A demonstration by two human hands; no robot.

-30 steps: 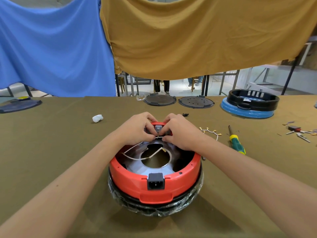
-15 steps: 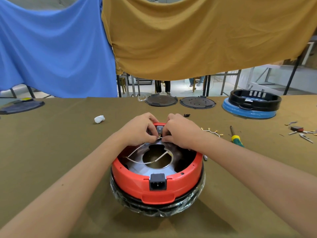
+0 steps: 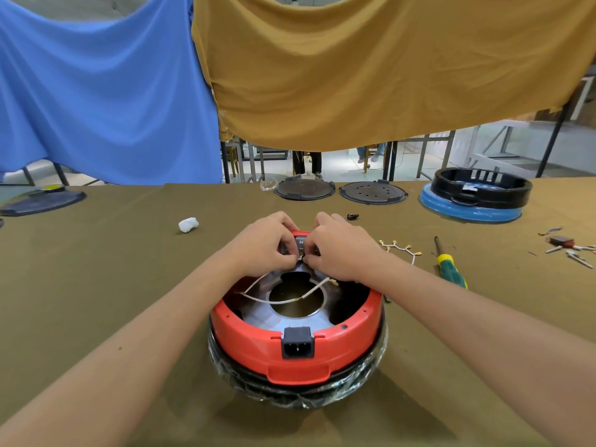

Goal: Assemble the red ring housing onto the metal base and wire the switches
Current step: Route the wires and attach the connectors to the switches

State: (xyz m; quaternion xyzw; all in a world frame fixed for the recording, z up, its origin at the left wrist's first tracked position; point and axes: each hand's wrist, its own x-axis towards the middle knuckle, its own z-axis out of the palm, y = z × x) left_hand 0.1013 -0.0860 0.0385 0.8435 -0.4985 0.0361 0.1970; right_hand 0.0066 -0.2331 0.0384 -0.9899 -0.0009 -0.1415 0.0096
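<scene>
The red ring housing (image 3: pixel 258 337) sits level on the metal base (image 3: pixel 258 317), black power socket (image 3: pixel 297 342) facing the camera. A white wire (image 3: pixel 283 300) loops across the base's round central opening. At the far rim, a small metal switch (image 3: pixel 300 245) stands upright.

Red ring housing (image 3: pixel 322 345) with a black socket (image 3: pixel 297 342), white wires (image 3: pixel 283 300), olive table cloth (image 3: pixel 113 253), green-and-yellow screwdriver (image 3: pixel 450 267), blue (image 3: pixel 96 91) and mustard drapes (image 3: pixel 371 69).
</scene>
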